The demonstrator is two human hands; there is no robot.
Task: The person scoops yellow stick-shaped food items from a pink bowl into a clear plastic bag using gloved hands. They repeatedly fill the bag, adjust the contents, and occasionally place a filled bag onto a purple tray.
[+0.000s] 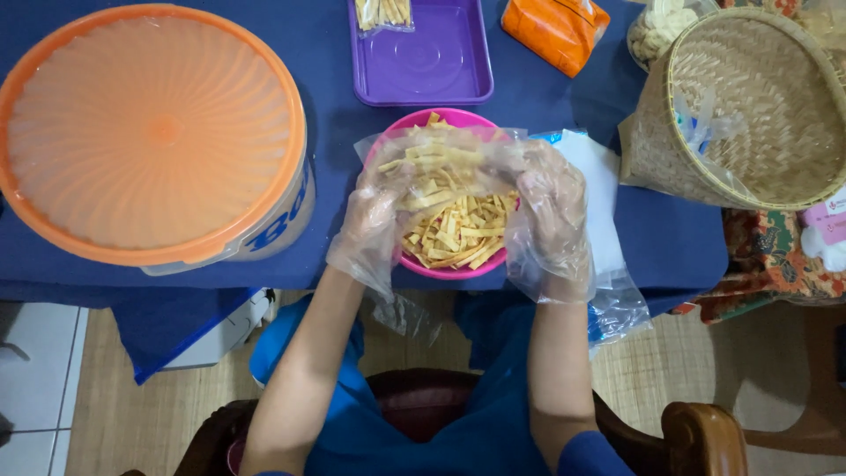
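Head view, items as I log them: my left hand (374, 216), in a loose clear plastic glove, curls its fingers around the left edge of a clear plastic bag (441, 163) partly filled with pale yellow flat snack strips; my right hand (551, 216), gloved the same way, grips the bag's right edge, so both hands are closed on it. The bag sits directly over a round pink plastic bowl (449, 269) holding more of the same strips, at the near edge of a table with a dark blue cloth (326, 132). To the left I see a large tub with a translucent orange ribbed lid (150, 132). Behind the bowl, a purple square plastic tray (423, 62). Far right, a tilted woven straw basket (749, 106); beside the tray, an orange sealed snack packet (555, 31).
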